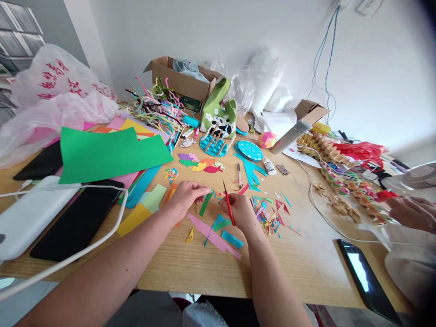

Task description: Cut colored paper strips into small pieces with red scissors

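My left hand [186,196] is closed in a pinch on a small strip of green paper [205,204] that hangs below the fingertips. To its right, my right hand [239,210] grips red-handled scissors [229,206], blades pointing up and away. Tiny coloured paper bits [218,195] lie between the hands. Just below them rest a pink paper strip [209,234] and a blue paper piece [232,239]. Beyond the hands, several fish cut-outs [204,165] lie in a group. Beside my right hand spreads a heap of coloured scraps [269,215].
Green foam-like sheets [102,154] cover coloured paper at left, near a white power bank [37,213] with a cable. Pipe cleaners [160,106], a cardboard box [179,77] and a green panda bag [220,113] stand behind. At right are a phone [366,272] and another person's hand [413,211].
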Demonstrator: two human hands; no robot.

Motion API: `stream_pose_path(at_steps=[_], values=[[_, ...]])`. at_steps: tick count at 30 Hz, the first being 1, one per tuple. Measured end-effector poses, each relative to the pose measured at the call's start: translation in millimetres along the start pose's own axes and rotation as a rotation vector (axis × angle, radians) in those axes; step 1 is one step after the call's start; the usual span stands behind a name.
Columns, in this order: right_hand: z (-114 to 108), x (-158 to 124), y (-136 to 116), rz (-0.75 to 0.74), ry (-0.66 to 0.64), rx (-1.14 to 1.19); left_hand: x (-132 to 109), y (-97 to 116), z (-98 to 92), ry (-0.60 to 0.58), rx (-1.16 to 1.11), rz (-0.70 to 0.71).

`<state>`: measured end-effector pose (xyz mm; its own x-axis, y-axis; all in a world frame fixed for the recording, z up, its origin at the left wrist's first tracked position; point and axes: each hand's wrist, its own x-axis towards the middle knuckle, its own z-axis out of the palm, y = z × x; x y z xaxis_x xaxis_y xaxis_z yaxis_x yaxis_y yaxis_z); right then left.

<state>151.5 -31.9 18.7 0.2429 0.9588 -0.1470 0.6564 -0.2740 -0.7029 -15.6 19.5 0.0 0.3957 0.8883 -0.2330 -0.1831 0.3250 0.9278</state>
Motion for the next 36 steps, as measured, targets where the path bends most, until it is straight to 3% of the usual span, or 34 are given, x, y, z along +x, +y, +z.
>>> stream_pose_path(at_steps=[4,12,17,20,23,28,31,36], values=[[3.4,5.5,4.8,0.008,-0.018,-0.229,-0.4,2.8,1.3,0.009,-0.03,-0.008],[-3.1,9.3,12.9,-0.059,0.102,-0.31,-1.6,4.9,2.1,0.029,-0.115,-0.019],[0.0,6.2,11.8,-0.15,0.025,-0.488,-0.4,4.0,0.6,0.023,-0.199,-0.026],[3.3,4.9,10.5,-0.172,0.093,-0.521,0.1,3.6,0.8,0.027,-0.238,-0.029],[2.5,2.2,6.0,-0.149,0.202,-0.297,-0.4,3.9,1.0,0.014,-0.256,-0.04],[0.5,-4.6,-7.2,-0.159,-0.078,0.265,-1.6,3.3,-0.2,-0.112,-0.286,-0.055],[1.5,-6.7,-12.0,-0.155,-0.127,0.382,-1.9,2.1,-1.5,-0.178,-0.302,-0.055],[3.9,-8.9,-10.4,-0.209,-0.034,0.407,-2.7,1.7,0.4,-0.153,-0.291,-0.008]])
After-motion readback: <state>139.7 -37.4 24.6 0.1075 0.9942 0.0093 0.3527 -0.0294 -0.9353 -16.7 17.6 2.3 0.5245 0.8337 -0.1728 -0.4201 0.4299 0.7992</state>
